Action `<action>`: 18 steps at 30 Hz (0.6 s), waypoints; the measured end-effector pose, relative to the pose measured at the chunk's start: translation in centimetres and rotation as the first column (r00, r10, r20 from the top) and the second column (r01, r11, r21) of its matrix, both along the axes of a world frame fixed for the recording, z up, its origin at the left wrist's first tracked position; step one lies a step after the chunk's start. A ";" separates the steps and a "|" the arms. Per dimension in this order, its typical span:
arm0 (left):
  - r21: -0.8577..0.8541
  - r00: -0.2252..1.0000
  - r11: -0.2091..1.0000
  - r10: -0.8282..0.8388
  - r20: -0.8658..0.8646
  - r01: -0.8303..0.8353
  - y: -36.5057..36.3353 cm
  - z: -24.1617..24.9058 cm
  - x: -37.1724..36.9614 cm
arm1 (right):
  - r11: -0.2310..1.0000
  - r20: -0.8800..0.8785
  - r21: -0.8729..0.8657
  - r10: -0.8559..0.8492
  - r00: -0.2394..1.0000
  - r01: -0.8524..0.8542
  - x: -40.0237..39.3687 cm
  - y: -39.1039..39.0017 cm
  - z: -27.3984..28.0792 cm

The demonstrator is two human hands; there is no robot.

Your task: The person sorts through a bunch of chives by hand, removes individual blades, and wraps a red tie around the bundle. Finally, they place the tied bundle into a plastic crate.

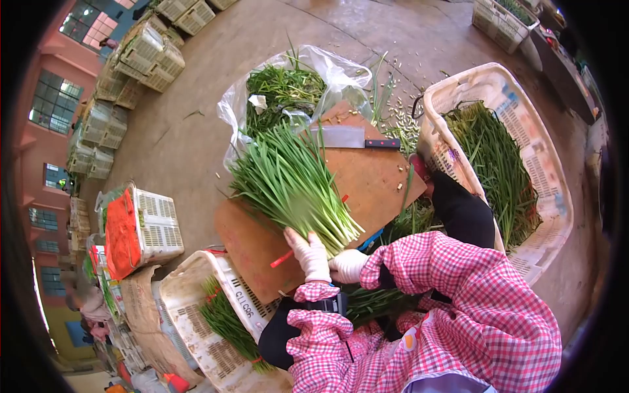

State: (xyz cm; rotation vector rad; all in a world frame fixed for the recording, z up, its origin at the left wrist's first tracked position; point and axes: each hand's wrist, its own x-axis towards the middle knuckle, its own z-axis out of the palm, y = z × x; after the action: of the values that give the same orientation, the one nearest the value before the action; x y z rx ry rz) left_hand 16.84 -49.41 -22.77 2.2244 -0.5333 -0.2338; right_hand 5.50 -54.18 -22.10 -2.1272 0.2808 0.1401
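A large bunch of garlic chives (282, 173) lies slantwise over a brown board (373, 177), its pale stem ends toward me. My left hand (306, 254), wrapped in white, is at the near left side of the bunch, with its bare fingertips closed against the leaves. My right hand (348, 266), also wrapped in white, touches the stem ends from below; its fingers are hidden. Beyond the bunch, a cleaver (341, 137) with a black handle rests flat on the board. A red strip (282, 259) lies by my left hand.
A clear plastic bag (344, 69) of green trimmings stands beyond the board. To the right is a white crate (452, 154) of loose leaves. Another crate (187, 288) at lower left holds tied chives (229, 321). Stacked crates (141, 56) line the left wall. Scraps litter the floor.
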 end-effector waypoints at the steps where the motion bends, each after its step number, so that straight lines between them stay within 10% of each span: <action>1: 0.015 1.000 1.000 0.014 -0.004 -0.014 -0.1 -0.3 0.0 | 1.000 -0.012 -0.015 0.023 1.000 -0.023 -0.1 0.1 0.6; 5: -0.084 0.999 0.996 0.009 -0.039 -0.012 0.9 -0.2 0.7 | 0.988 0.047 -0.003 0.154 0.987 -0.154 -3.1 -0.7 1.1; 13: -0.057 0.975 0.997 -0.044 0.217 0.058 0.6 1.6 -0.9 | 0.766 0.202 0.224 -0.641 0.740 0.603 -6.2 -7.0 8.2; 18: 0.133 0.971 0.990 -0.077 0.228 0.047 -1.2 -0.1 -2.1 | 0.861 0.245 -0.071 -0.474 0.846 0.503 -2.5 -3.0 2.5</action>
State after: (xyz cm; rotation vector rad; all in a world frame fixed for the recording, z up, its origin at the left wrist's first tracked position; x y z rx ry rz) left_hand 14.70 -50.65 -22.89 2.3771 -0.7333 -0.0385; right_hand 2.99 -57.23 -19.63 -2.1073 0.7083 -0.4247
